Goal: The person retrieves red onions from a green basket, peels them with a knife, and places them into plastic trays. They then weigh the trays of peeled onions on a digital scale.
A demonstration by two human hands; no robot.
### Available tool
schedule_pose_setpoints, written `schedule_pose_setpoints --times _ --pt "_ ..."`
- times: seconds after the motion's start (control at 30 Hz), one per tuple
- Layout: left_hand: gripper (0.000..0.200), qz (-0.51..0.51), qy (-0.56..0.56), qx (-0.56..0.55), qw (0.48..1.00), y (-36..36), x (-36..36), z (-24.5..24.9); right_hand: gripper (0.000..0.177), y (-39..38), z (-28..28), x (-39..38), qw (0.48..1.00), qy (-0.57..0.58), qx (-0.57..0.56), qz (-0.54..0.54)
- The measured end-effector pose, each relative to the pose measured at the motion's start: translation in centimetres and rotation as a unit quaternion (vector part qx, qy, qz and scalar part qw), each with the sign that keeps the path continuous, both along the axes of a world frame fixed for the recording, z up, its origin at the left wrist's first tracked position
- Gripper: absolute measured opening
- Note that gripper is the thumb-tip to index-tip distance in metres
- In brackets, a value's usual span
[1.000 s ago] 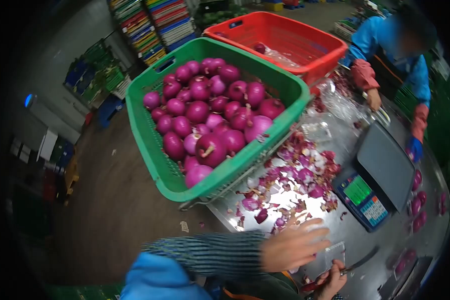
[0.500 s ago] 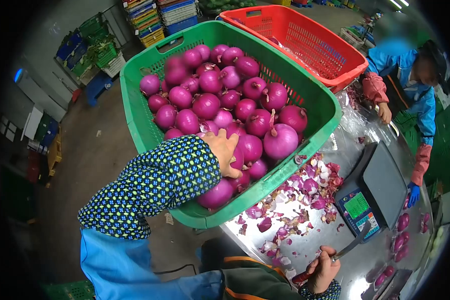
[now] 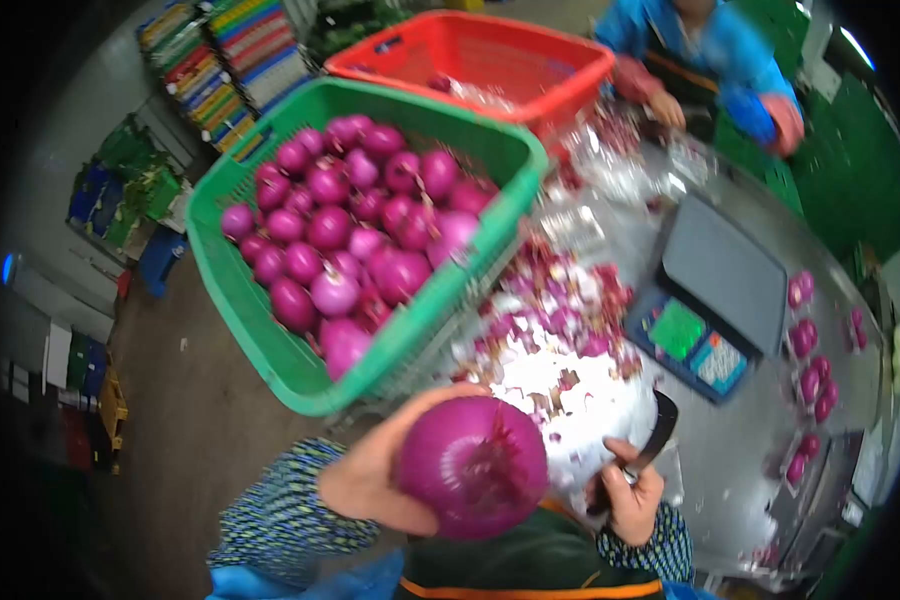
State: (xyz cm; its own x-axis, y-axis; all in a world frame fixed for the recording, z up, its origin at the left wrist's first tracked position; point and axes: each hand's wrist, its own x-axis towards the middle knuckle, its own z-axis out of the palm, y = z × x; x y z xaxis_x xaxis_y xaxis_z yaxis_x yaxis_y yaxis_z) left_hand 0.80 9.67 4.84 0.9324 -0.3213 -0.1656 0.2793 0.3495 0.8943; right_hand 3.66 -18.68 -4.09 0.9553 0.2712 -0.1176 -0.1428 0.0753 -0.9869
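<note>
My left hand (image 3: 380, 470) is wrapped round a large red onion (image 3: 472, 468), held up in front of my apron with its brownish, ragged end facing me. In my right hand (image 3: 630, 502) is a knife (image 3: 658, 432) with a dark curved blade pointing up and away; its handle is mostly covered by my fingers. Beyond my left hand, a green basket (image 3: 300, 388) holds many red onions (image 3: 328, 228). Between the two hands and the scale, purple onion skins (image 3: 570, 310) lie scattered over the metal table (image 3: 720, 470).
A digital scale (image 3: 725, 270) with a lit green display stands on the table. A red basket (image 3: 570, 95) sits behind the green one. Small packs of onions (image 3: 818, 385) line the right side. Across the table is a co-worker in blue sleeves (image 3: 750, 50). Stacked crates (image 3: 260, 50) stand behind.
My left hand has come out of the green basket with an onion and is now near my body. The knife has stayed in my right hand. The view has swung to the right.
</note>
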Motion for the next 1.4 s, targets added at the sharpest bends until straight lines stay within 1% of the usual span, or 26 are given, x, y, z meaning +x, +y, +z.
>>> schedule_pose_setpoints --times 0.07,0.1,0.13,0.17,0.23,0.27,0.3,0.37,0.43,0.47,0.5,0.57,0.6,0.7,0.87,0.97,1.03,1.1,1.17,1.2,1.23,1.27,1.3,1.33,1.37,1.4 --pt "0.084 0.059 0.145 -0.221 0.963 -5.4 -1.6 -3.4 0.051 -1.3 -0.6 1.1 0.978 -0.180 -0.032 0.101" --pt "0.082 0.059 0.185 -0.265 0.944 -7.0 -1.6 -4.7 0.064 -1.1 2.3 1.4 0.977 -0.147 -0.093 0.123" --pt "0.082 0.018 0.185 -0.250 0.950 -7.8 -1.7 -5.8 0.071 -0.6 4.0 2.2 0.975 -0.158 -0.067 0.138" --pt "0.081 -0.026 0.181 -0.235 0.955 -8.4 -1.7 -6.5 0.052 0.1 3.8 2.8 0.966 -0.228 -0.036 0.113" --pt "0.079 -0.064 0.222 -0.238 0.943 -9.6 -2.0 -7.4 0.025 -1.2 3.2 4.0 0.946 -0.195 -0.147 0.215" --pt "0.078 -0.082 0.241 -0.243 0.936 -10.1 -2.2 -7.8 0.016 -1.2 3.2 4.0 0.954 -0.145 -0.186 0.187" --pt "0.078 -0.086 0.247 -0.244 0.934 -10.6 -2.3 -8.4 0.008 -1.0 3.3 4.0 0.956 -0.098 -0.223 0.162" --pt "0.074 -0.079 0.330 -0.424 0.840 -11.2 -1.9 -9.4 0.013 -1.6 2.3 4.0 0.965 -0.049 -0.200 0.163" --pt "0.072 -0.041 0.313 -0.369 0.874 -11.8 -1.7 -8.4 0.018 -2.1 1.3 3.4 0.995 0.026 -0.092 -0.012" --pt "0.074 -0.021 0.289 -0.320 0.902 -11.8 -1.8 -8.2 0.030 -2.9 1.0 3.3 0.991 -0.055 -0.116 -0.048" --pt "0.076 0.001 0.265 -0.269 0.926 -11.8 -1.9 -8.1 0.030 -4.4 0.8 3.2 0.991 -0.053 -0.114 -0.044" --pt "0.080 0.028 0.241 -0.223 0.944 -12.1 -2.0 -7.3 0.041 -7.4 0.6 2.9 0.888 -0.341 -0.281 0.130" --pt "0.084 0.043 0.217 -0.173 0.960 -12.0 -2.1 -7.1 0.053 -7.5 0.9 2.8 0.865 -0.383 -0.279 0.167" --pt "0.091 0.016 0.150 -0.078 0.985 -11.5 -2.5 -7.2 0.054 -6.7 2.6 3.1 0.831 -0.382 -0.322 0.243" --pt "0.099 -0.076 0.044 0.026 0.996 -10.8 -2.2 -5.7 0.052 -5.7 2.1 3.3 0.830 -0.391 -0.303 0.258" --pt "0.101 -0.107 0.002 0.041 0.993 -10.3 -2.6 -5.5 0.048 -6.6 0.1 3.2 0.824 -0.410 -0.313 0.233" --pt "0.102 -0.103 0.006 0.022 0.994 -10.1 -2.6 -5.2 0.042 -7.6 -1.2 4.3 0.834 -0.376 -0.397 0.066" --pt "0.103 -0.078 -0.002 0.093 0.993 -9.6 -2.6 -5.5 0.038 -7.0 -0.4 2.4 0.839 -0.393 -0.363 0.097" --pt "0.100 -0.061 0.011 0.110 0.992 -9.8 -1.3 -5.2 0.031 -4.7 0.3 1.6 0.953 -0.238 -0.156 0.102" --pt "0.100 -0.058 -0.077 0.162 0.982 -10.0 -0.8 -5.0 0.037 -4.1 -0.7 1.5 0.983 -0.102 -0.067 0.137" --pt "0.100 -0.054 -0.160 0.210 0.963 -10.2 -0.6 -5.0 0.037 -3.5 -0.7 1.7 0.983 -0.102 -0.070 0.132" --pt "0.106 -0.004 -0.194 0.231 0.953 -10.7 0.1 -5.2 0.042 -3.1 -0.4 2.0 0.974 0.124 0.114 0.153" --pt "0.112 0.053 -0.229 0.257 0.937 -10.8 0.9 -5.2 0.048 -2.7 -0.3 2.5 0.880 0.336 0.291 0.167" --pt "0.110 0.018 -0.103 0.124 0.987 -10.2 0.9 -6.0 0.062 -2.5 -1.5 2.3 0.881 0.292 0.343 0.144" --pt "0.108 -0.023 0.026 -0.011 0.999 -9.4 0.9 -6.7 0.062 -2.8 -1.2 2.2 0.883 0.282 0.346 0.149" --pt "0.101 0.040 0.169 -0.261 0.950 -11.5 0.4 -5.9 0.061 -3.1 -0.9 2.0 0.933 0.209 0.247 0.160"
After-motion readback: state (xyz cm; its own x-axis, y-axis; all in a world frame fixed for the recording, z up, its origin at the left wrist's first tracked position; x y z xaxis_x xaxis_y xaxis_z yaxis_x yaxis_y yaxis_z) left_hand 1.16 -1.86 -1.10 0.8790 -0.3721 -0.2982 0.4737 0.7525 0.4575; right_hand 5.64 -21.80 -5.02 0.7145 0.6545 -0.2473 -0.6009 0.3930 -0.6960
